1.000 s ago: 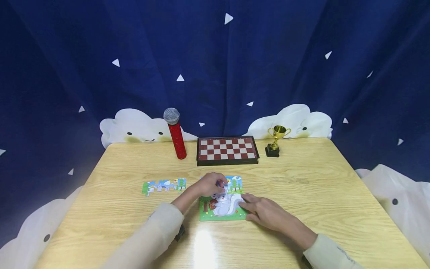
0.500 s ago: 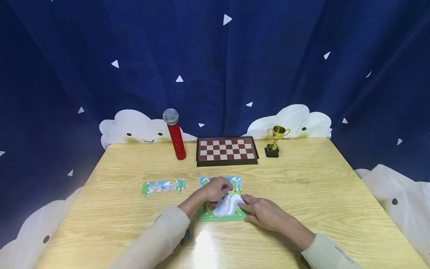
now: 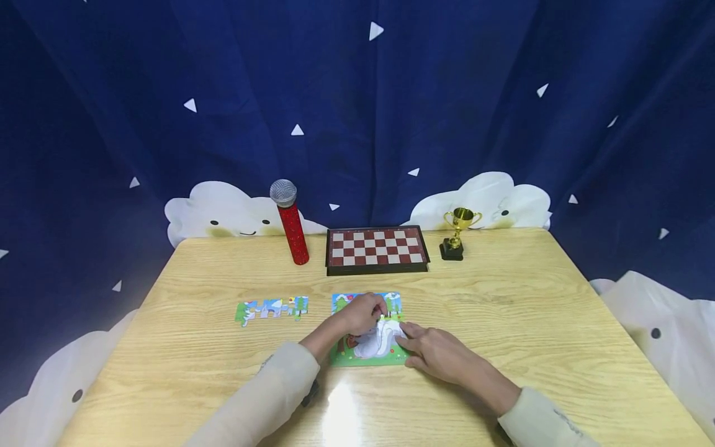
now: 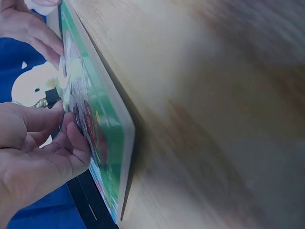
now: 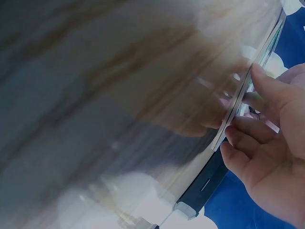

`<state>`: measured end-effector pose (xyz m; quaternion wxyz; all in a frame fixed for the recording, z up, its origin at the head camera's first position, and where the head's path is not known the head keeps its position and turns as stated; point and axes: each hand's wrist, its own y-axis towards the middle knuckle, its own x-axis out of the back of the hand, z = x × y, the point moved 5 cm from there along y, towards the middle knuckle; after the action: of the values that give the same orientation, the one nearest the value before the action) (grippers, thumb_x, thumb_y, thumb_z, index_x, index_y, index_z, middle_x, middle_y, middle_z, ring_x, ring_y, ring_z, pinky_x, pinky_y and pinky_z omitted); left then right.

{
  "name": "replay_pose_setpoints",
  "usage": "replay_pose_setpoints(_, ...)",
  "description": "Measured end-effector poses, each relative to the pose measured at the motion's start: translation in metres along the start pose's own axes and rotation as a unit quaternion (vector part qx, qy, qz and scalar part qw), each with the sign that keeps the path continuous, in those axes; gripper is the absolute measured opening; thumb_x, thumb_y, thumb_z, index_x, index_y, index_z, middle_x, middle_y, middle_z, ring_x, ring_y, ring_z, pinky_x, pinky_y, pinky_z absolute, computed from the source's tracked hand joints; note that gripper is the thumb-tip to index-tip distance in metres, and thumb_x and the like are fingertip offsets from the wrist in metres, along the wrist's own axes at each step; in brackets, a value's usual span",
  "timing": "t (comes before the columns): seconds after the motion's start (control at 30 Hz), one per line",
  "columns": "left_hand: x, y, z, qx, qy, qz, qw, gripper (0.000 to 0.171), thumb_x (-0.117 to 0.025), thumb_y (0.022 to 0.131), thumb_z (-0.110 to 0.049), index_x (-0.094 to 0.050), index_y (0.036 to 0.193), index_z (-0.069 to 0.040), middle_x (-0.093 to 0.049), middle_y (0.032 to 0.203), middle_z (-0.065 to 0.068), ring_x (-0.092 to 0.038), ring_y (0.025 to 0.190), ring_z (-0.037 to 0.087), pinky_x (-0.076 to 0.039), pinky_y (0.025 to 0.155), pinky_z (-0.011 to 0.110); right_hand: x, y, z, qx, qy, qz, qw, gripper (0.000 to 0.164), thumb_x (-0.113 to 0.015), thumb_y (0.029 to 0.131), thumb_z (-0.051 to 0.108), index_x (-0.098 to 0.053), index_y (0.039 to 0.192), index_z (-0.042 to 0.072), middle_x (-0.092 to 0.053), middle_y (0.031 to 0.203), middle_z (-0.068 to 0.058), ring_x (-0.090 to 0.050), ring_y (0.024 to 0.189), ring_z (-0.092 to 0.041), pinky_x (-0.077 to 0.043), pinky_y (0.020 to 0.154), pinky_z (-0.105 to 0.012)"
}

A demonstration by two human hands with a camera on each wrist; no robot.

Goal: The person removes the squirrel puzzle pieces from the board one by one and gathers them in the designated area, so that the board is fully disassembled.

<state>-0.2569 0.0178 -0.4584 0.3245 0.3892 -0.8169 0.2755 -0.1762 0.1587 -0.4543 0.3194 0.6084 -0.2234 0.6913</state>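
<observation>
The left grip, a bare hand, pinches with thumb and curled fingertips at the upper middle of the picture puzzle; whether a single piece sits between them cannot be told. The right grip is loose and unclenched, fingers spread, their tips touching the puzzle's right side with the thumb low at its edge.

The puzzle lies flat in the middle of the bench, showing a grey squirrel on green grass, partly hidden by the left hand. To its left, well apart, lies an uneven row of puzzle pieces — blue, green and pale.

Behind the puzzle sits a red-and-white chequered board in a dark frame. A red microphone with a silver head stands left of it; a gold trophy cup on a black base stands right. Beyond hangs a navy curtain — white triangles above, smiling clouds below.
</observation>
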Motion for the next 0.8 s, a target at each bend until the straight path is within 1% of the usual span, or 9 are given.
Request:
replay_pose_setpoints(0.17,0.001,0.000,0.001,0.007,-0.033,-0.008,0.9994,0.014,-0.048,0.097,-0.006,-0.062,0.096,-0.006,-0.056,0.086,0.003,-0.049,0.073,0.012,-0.043,0.063,0.023,0.001,0.000,0.000,-0.001,-0.002,-0.002,1.000,0.046,-0.067,0.085,0.029,-0.062,0.122,0.002,-0.055,0.132,-0.022,-0.057,0.119,-0.032,-0.050,0.092,-0.043)
replay_pose_setpoints(0.33,0.002,0.000,0.004,0.014,-0.071,-0.019,0.9972,0.015,-0.049,0.097,-0.009,-0.063,0.094,-0.006,-0.057,0.081,0.005,-0.047,0.065,0.012,-0.042,0.057,0.022,0.001,0.001,0.001,-0.002,0.003,-0.001,1.000,0.046,-0.067,0.085,0.030,-0.062,0.122,0.002,-0.055,0.132,-0.022,-0.057,0.119,-0.032,-0.050,0.093,-0.043)
replay_pose_setpoints(0.43,0.005,0.000,0.004,0.017,-0.085,-0.024,0.9960,0.015,-0.050,0.097,-0.009,-0.064,0.093,-0.005,-0.058,0.080,0.005,-0.048,0.064,0.012,-0.043,0.056,0.022,0.000,0.001,0.001,-0.001,0.004,0.000,1.000,0.047,-0.067,0.085,0.030,-0.062,0.122,0.002,-0.055,0.132,-0.022,-0.057,0.119,-0.032,-0.050,0.093,-0.043)
replay_pose_setpoints(0.57,0.009,-0.001,0.002,0.015,-0.094,-0.024,0.9952,0.015,-0.052,0.096,-0.008,-0.065,0.092,-0.004,-0.060,0.082,0.003,-0.052,0.069,0.012,-0.046,0.059,0.023,0.001,0.002,0.000,-0.003,0.004,0.002,1.000,0.047,-0.067,0.084,0.031,-0.062,0.122,0.002,-0.054,0.132,-0.022,-0.057,0.120,-0.032,-0.050,0.093,-0.043)
replay_pose_setpoints(0.67,0.011,-0.003,0.000,0.010,-0.096,-0.018,0.9952,0.015,-0.052,0.096,-0.008,-0.066,0.093,-0.005,-0.060,0.084,0.002,-0.053,0.074,0.012,-0.046,0.063,0.023,0.002,0.002,0.000,-0.003,0.007,0.003,1.000,0.048,-0.067,0.084,0.031,-0.062,0.122,0.002,-0.054,0.132,-0.023,-0.057,0.119,-0.033,-0.050,0.093,-0.043)
replay_pose_setpoints(0.8,0.016,-0.006,0.001,0.002,-0.095,-0.015,0.9953,0.016,-0.051,0.096,-0.008,-0.066,0.093,-0.004,-0.061,0.085,0.003,-0.053,0.074,0.013,-0.047,0.063,0.024,0.003,0.001,0.000,0.000,0.006,0.000,1.000,0.047,-0.068,0.084,0.031,-0.063,0.121,0.002,-0.055,0.131,-0.023,-0.058,0.118,-0.033,-0.050,0.092,-0.042)
